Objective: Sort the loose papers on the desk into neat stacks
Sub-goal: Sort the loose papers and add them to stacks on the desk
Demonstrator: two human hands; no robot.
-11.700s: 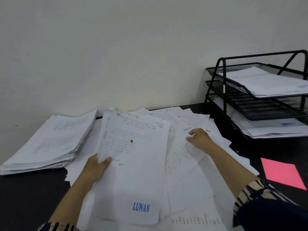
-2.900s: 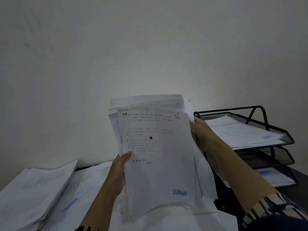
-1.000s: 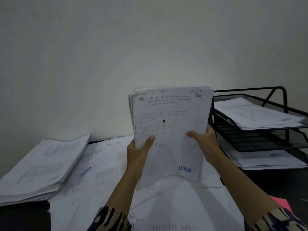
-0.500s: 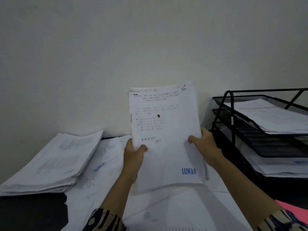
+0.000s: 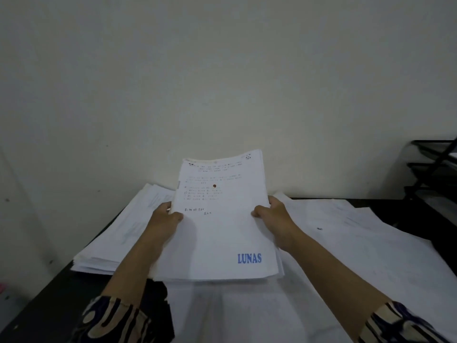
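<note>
— At the centre of the frame, what is being held?
— A sheaf of papers (image 5: 222, 219), tilted with its far edge raised. Its top sheet carries printed lines, a small red-brown dot and the blue word "LUNAS" at the lower right corner.

— How do the hands sit on it?
— The left hand (image 5: 164, 222) grips the left edge, thumb on the top sheet; its other fingers are hidden beneath. The right hand (image 5: 274, 219) grips the right edge, thumb on top and fingers (image 5: 272, 200) curled round the edge.

— Where is the sheaf relative to the rest?
— Its left part overlaps a thick stack of sheets (image 5: 123, 233) at the left middle of the frame, lying on the dark worktop (image 5: 49, 300). Whether the sheaf touches that stack I cannot tell.

— And to the right?
— Loose sheets (image 5: 358, 243) spread flat over the worktop, reaching the lower right. At the right edge of the frame stands a black wire letter tray (image 5: 435, 169), only partly in view. Patterned sleeves (image 5: 113, 320) show at the bottom. A pale wall (image 5: 222, 70) fills the upper frame.
</note>
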